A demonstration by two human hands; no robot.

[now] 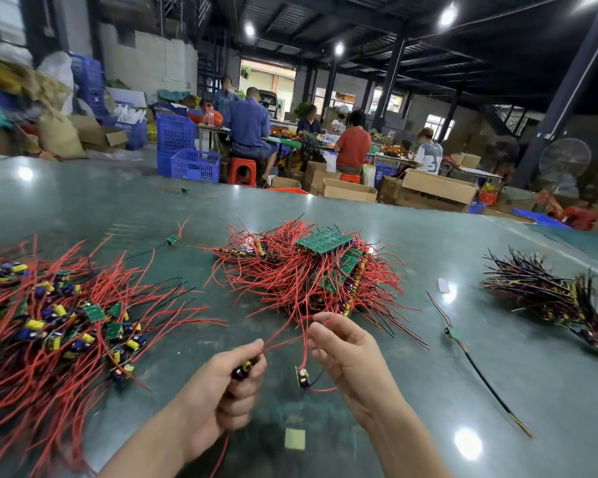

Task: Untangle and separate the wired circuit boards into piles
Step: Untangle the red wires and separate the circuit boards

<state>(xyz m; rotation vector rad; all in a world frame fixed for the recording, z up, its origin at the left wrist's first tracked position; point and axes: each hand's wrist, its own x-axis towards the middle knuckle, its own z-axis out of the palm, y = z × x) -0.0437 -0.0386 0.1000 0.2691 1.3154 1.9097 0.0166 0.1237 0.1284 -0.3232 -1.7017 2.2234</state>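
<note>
My left hand (pixel 228 384) grips a small circuit board (pixel 245 368) with yellow and dark capacitors, its red wire running up toward the centre. My right hand (pixel 346 353) pinches red wires from which a second small board (pixel 302 377) dangles just above the table. A tangled heap of green boards and red wires (pixel 311 270) lies right behind both hands. A spread pile of separated boards with red wires (pixel 52 326) lies at the left. A bundle of dark-wired boards (pixel 563 305) lies at the right.
The green glossy table (pixel 497 374) also carries a lone board with a black wire (pixel 463 343), loose small boards (pixel 173 239) farther back, a white scrap (pixel 443 285) and a yellow sticker (pixel 295 439). Beyond the far edge, seated workers (pixel 249 125), blue crates and cardboard boxes.
</note>
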